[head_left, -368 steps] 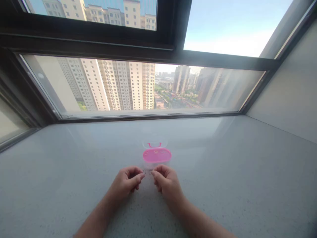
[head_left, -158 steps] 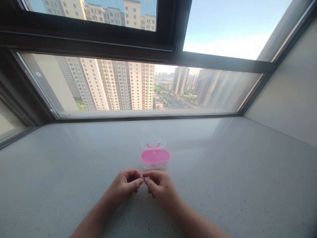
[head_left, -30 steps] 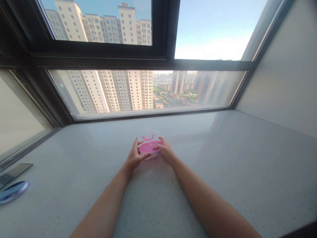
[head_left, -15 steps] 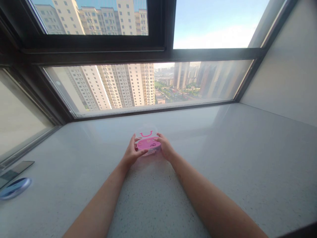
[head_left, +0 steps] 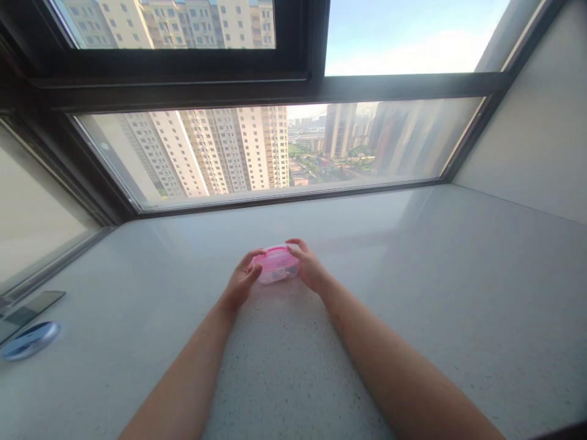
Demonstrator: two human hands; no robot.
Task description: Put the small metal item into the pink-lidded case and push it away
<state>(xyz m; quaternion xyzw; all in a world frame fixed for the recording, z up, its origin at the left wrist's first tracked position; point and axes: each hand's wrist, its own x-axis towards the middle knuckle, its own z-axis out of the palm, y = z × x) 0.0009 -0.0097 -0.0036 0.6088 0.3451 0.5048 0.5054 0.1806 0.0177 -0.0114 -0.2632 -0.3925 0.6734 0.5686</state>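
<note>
A small pink oval plastic box (head_left: pixel 276 267) with a clear lid sits on the pale stone sill (head_left: pixel 413 275). Its lid lies folded down over the pink base. My left hand (head_left: pixel 241 282) grips the box's left end, fingers curled round it. From the other side my right hand (head_left: pixel 308 264) holds the right end, with its fingers over the lid's back edge. Dark small items show faintly inside the box; I cannot make them out.
A dark phone (head_left: pixel 27 307) and a round blue disc (head_left: pixel 30 340) lie at the sill's far left. The dark-framed window (head_left: pixel 275 153) runs along the back, and a plain wall (head_left: pixel 541 146) rises at the right.
Earlier my fingers pinched tiny rings in front of the open box. In the last second the upright clear lid with its pink handle came down onto the base, with both hands on the box.
</note>
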